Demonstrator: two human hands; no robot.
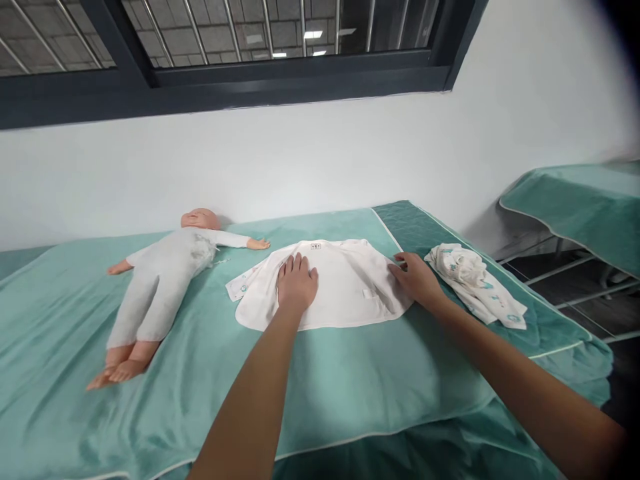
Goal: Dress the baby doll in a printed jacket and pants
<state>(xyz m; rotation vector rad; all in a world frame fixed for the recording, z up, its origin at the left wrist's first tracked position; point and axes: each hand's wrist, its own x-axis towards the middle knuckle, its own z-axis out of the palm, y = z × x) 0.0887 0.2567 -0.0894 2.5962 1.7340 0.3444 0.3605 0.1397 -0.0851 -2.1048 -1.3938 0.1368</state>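
A small white baby shirt (340, 287) lies spread on the green bed cover, its inside with a neck label facing up. One patterned sleeve sticks out at its left. My left hand (297, 283) rests flat on the shirt's left half, fingers stretched toward the collar. At the shirt's right edge is my right hand (417, 277), its fingers bent and apart, touching the cloth near the side; I see no fold of cloth clasped in them. A baby doll (167, 267) in a white suit lies on its back to the left, one arm reaching toward the shirt.
Bunched white patterned baby clothes (473, 283) lie right of my right hand. The green bed cover (210, 407) spans the bed. Behind it stand a white wall (300, 160) and a barred window (275, 40). Another green-covered bed (580, 200) is at the far right, beyond a gap.
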